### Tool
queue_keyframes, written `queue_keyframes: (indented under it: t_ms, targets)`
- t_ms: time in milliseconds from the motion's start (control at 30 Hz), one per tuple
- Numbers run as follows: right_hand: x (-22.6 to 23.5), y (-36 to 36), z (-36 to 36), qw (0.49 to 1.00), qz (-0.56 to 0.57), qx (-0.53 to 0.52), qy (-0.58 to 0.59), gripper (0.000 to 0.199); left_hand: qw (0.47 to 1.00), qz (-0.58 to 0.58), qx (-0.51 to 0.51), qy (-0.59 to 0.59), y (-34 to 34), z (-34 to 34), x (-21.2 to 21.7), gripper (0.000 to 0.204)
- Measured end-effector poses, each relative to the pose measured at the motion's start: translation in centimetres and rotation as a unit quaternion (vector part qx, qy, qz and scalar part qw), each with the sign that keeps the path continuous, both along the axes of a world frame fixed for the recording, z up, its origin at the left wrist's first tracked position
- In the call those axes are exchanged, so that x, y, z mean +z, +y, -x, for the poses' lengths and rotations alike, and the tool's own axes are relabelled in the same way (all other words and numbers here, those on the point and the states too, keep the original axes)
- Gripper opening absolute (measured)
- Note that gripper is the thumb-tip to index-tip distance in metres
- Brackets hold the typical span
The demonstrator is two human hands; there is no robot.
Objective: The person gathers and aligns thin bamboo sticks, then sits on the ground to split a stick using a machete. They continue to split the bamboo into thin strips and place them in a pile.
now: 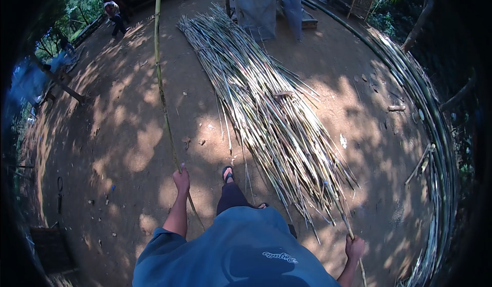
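The right hand [354,247] is clasping its fingers round a thin stick [346,224] slanting forward-left; the left hand [181,179] is gripping a long pole [160,84] stretching forward. Ahead, between them, a stick pile [266,102] is lying lengthwise, nearer the right fingers.

the ground [128,184] is of brown earth, lit by the sun in patches. a large heap of thin poles [266,102] lies loosely along the middle. to the right of it lie long greenish poles [417,84], a short piece of wood [396,108] and a small pale scrap [343,141].
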State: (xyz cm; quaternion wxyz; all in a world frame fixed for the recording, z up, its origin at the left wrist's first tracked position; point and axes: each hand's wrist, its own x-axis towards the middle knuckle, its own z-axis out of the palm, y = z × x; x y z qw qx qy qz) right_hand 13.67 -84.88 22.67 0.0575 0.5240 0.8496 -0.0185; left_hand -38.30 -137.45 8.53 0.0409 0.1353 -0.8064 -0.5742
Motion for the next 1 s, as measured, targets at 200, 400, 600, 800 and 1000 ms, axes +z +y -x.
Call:
queue_keyframes:
  t_ms: [200,400,600,800,1000]
  targets:
    - [7.3,-6.6,-20.5,0.96,-0.257,-0.107,-0.033,0.032,0.994,-0.044,-0.086,0.056,7.2,6.7,4.4,0.055]
    - [9.2,-17.3,-26.0,0.94,-0.322,-0.095,-0.056,0.048,0.98,-0.128,-0.114,0.105,10.9,10.3,11.3,0.054]
    - [13.1,-27.5,-25.8,0.933,-0.347,-0.098,0.011,0.044,0.938,-0.319,-0.129,0.039,15.6,9.2,12.0,0.052]
    - [22.5,-32.1,-28.9,0.892,-0.447,-0.059,0.008,0.04,0.908,-0.382,-0.153,-0.072,21.0,-3.5,7.0,0.046]
    - [24.8,-36.0,-35.8,0.881,-0.465,-0.081,-0.009,0.041,0.896,-0.337,-0.231,-0.173,27.4,-14.0,2.3,0.051]
